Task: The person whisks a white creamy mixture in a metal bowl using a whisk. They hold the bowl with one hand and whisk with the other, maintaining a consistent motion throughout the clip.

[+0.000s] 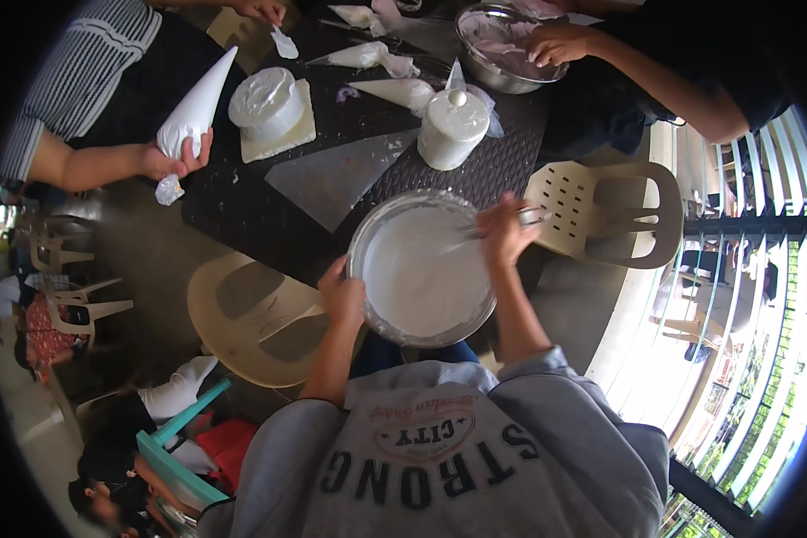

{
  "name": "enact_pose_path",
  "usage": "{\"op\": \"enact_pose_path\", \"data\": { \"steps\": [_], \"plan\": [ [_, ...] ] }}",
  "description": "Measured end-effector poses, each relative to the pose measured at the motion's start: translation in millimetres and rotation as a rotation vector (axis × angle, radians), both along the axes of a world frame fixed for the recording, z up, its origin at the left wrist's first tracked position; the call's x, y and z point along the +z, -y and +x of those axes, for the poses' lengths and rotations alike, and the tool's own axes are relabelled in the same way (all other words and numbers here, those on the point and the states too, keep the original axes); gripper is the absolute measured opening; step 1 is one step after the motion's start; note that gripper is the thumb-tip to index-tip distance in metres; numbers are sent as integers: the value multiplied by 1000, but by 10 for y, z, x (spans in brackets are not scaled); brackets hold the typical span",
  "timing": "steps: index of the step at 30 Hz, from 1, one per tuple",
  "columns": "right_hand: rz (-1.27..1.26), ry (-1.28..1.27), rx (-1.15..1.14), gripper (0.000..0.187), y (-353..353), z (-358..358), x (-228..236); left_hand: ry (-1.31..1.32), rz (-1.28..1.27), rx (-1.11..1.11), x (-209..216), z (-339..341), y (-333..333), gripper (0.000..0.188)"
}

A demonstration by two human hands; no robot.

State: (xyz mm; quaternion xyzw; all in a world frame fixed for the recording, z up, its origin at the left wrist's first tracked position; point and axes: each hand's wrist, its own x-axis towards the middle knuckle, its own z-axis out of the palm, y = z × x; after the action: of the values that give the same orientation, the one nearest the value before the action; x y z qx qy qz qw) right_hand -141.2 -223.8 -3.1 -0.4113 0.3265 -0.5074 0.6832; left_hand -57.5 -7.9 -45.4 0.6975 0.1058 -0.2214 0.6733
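A wide metal bowl [421, 267] full of smooth white cream sits at the near edge of the dark table [242, 211]. My left hand [341, 292] grips the bowl's left rim. Over its right rim, my right hand [504, 235] is closed on the handle of a metal whisk [475, 231], whose wires dip into the cream. My grey sleeves come up from below.
Two white frosted cakes [264, 99] [453, 127] stand on the table with a parchment sheet [332, 175] and several filled piping bags. Another person's hand [177, 157] holds a piping bag [197, 103]; another's hand [556, 43] rests in a second metal bowl [502, 76]. Beige plastic chairs [614, 211] [251, 323] flank me.
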Motion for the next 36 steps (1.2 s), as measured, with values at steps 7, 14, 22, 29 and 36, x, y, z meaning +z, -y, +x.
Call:
{"op": "enact_pose_path", "data": {
  "steps": [7,14,22,29,36],
  "plan": [
    [10,71,61,22,30,-103,-87,10,-110,-29,100,193,35,48],
    [-69,-91,24,20,109,-65,38,73,-83,-57,167,242,15,47],
    [-25,-51,91,16,274,-91,67,47,-16,-14,138,174,104,47],
    [9,-90,200,22,44,-94,128,155,-23,-27,0,164,211,47],
    [136,-45,166,24,111,-26,108,113,-28,-22,-87,208,308,48]
  ]
}}
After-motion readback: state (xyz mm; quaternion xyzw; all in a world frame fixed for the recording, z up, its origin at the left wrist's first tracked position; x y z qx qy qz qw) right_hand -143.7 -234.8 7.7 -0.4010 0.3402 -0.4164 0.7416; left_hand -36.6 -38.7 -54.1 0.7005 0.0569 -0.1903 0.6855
